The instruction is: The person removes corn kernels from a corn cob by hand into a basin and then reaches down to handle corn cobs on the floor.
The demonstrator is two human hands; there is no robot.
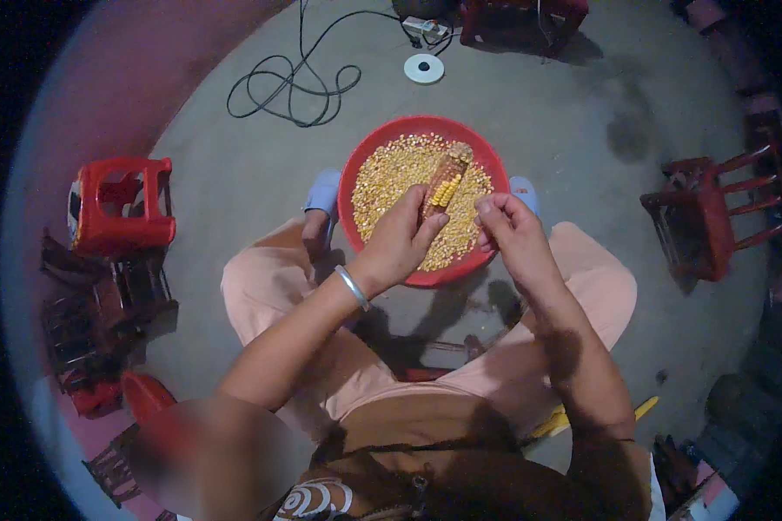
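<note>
My left hand (404, 238) grips a partly shelled corn cob (448, 176) above a red plastic basin (423, 281). A few rows of yellow kernels (446, 191) still cling to one side of the cob; the rest of its visible surface is bare and reddish brown. Loose corn kernels (391, 176) cover the inside of the basin. Over the basin's right rim is my right hand (509, 228), apart from the cob, its thumb and fingertips drawn together. Whether kernels are pinched there is hidden by the fingers.
Beyond the basin, a black cable (291, 81) lies coiled beside a white round disc (423, 68) and a power strip (425, 27). A red plastic stool (124, 207) stands at left, a small red-brown chair (710, 218) at right. My slippered feet flank the basin.
</note>
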